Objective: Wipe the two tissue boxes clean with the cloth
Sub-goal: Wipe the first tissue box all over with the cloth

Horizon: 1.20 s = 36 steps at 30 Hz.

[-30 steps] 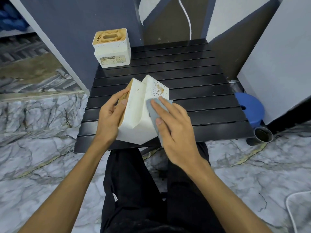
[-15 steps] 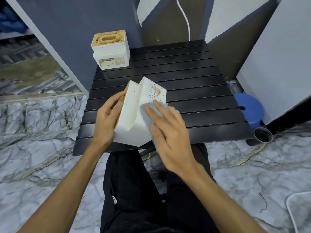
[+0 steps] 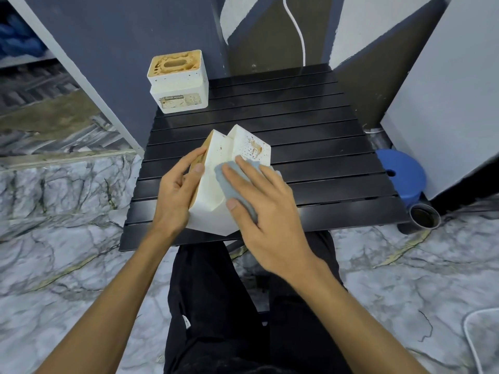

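black slatted table | blue stool | metal cup | marble floor

A room that looks like part of a home is shown from above. The floor is laid with white, grey-veined marble-patterned tiles. A black slatted table is set against a dark blue-grey wall painted with pale angled shapes. A blue plastic stool and a metal cup are seen beside it, and a stained tissue box on its far corner.
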{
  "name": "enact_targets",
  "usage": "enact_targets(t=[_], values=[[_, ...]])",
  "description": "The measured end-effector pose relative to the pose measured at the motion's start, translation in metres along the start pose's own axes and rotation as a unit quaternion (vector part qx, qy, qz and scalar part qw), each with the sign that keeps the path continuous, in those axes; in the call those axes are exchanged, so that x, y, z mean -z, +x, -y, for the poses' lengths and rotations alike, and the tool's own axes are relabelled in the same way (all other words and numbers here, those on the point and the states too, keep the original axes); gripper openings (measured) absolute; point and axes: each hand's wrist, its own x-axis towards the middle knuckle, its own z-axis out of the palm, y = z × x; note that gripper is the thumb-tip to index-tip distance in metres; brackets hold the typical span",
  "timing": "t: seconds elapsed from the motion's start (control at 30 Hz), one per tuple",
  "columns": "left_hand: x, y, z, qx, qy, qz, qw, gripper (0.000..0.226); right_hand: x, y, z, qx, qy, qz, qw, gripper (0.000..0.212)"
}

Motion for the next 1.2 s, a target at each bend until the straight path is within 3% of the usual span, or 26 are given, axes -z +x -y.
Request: enact_targets(t=[0.07, 0.27, 0.43, 0.67, 0.87, 1.03, 1.2], values=[[-0.002, -0.001, -0.001, 0.002, -0.006, 0.006, 1.0, 0.033, 0.0, 0.018, -0.006, 0.002, 0.001, 0.016, 1.0, 0.046], [-0.003, -0.004, -0.003, -0.01, -0.014, 0.012, 1.0, 0.046, 0.004, 0.03, -0.025, -0.121, 0.091, -0.007, 0.988, 0.048], [-0.004, -0.002, -0.002, -0.022, 0.003, 0.026, 0.999, 0.04, -0.003, 0.011, 0.002, -0.053, 0.01, -0.003, 0.999, 0.049], [-0.006, -0.001, -0.004, -0.025, -0.006, 0.046, 0.999, 0.044, 0.001, 0.035, -0.026, -0.108, 0.083, -0.016, 0.991, 0.047], [-0.005, -0.003, -0.006, -0.026, -0.012, 0.042, 0.999, 0.044, -0.004, 0.023, -0.006, -0.042, 0.032, -0.025, 0.998, 0.045], [-0.007, -0.002, -0.005, -0.03, -0.005, 0.053, 0.998, 0.043, -0.003, 0.055, -0.038, -0.103, 0.079, -0.032, 0.991, 0.047], [-0.007, -0.001, -0.006, -0.04, 0.015, 0.04, 0.998, 0.042, -0.002, 0.025, -0.022, -0.123, 0.102, -0.052, 0.986, 0.045]])
